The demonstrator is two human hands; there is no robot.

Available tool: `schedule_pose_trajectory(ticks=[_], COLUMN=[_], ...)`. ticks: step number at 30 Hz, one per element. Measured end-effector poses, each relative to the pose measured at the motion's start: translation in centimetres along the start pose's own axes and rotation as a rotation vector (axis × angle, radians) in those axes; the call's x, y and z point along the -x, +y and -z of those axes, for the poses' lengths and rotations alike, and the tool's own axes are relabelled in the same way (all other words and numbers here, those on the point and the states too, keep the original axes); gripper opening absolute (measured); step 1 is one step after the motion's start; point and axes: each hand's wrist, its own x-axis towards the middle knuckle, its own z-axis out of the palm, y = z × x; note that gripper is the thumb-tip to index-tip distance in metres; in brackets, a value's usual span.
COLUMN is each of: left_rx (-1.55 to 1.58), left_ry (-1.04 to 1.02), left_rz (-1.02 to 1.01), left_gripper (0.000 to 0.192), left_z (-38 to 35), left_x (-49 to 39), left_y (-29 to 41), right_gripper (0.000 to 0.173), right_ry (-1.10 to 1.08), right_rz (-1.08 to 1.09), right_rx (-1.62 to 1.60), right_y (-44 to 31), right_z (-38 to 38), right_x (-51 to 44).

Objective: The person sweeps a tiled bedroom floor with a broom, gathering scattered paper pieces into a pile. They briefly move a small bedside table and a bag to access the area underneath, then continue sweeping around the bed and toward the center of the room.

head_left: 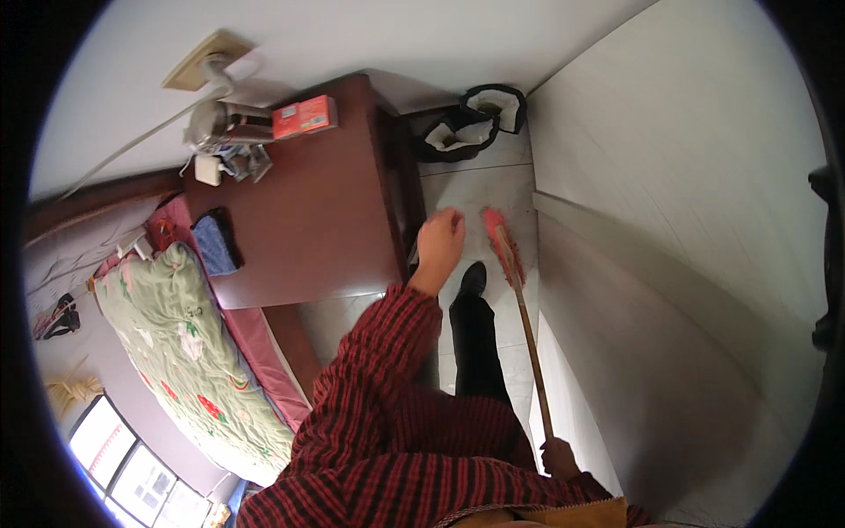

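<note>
My right hand point(560, 459) grips the long wooden handle of a broom point(526, 323) close to my right side. The broom's pinkish-red head point(505, 244) rests low over the tiled floor point(455, 191), in front of my black shoe point(473, 280). My left hand point(441, 244) is held out beside the edge of a reddish-brown wooden table point(317, 218). Its fingers are curled in, and nothing shows between them; the palm side is hidden.
Black boots with pale lining point(459, 135) stand in the corner past the table. A steel kettle point(228, 125), red boxes point(305, 117), a white charger point(208, 169) and a blue cloth point(214, 244) lie on the tabletop. A bed with a green quilt point(191, 343) is left; a white panel point(660, 165) rises right.
</note>
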Motion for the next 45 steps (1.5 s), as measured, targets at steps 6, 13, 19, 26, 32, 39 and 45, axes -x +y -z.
schedule_pose_trajectory(ticks=[6,13,19,26,32,39,45], left_rx=[-0.474,-0.684,-0.577,-0.704,-0.684,-0.735,-0.655], left_ry=[-0.076,-0.026,-0.224,-0.287,-0.311,-0.282,-0.220], left_rz=[-0.165,0.005,-0.218,-0.424,-0.515,-0.356,-0.394], left_gripper=[0.018,0.074,0.085,0.082,0.077,0.017,0.022], left_z=[-7.1,-9.2,-10.9,-11.7,-12.9,-15.5,-15.1], left_x=[-14.0,-23.5,-24.9,-26.1,-26.7,-29.3,-17.6], left_y=[-1.8,-8.6,-11.6,-11.0,-8.9,-6.9,-7.8], right_gripper=[0.023,0.023,0.025,0.028,0.030,0.034,0.036], right_ry=[-0.118,-0.104,-0.090,-0.105,-0.117,-0.113,-0.135], right_rz=[0.258,0.029,-0.065,-0.074,-0.086,-0.077,-0.049], right_rx=[-0.073,-0.250,-0.306,-0.342,-0.363,-0.370,-0.395], right_y=[5.4,8.8,3.1,0.1,-0.7,-1.5,-1.9], right_z=[-0.1,-3.3,-4.8,-5.7,-5.9,-5.1,-2.8], right_x=[-2.8,-8.5,-10.9,-11.2,-12.1,-11.9,-9.4])
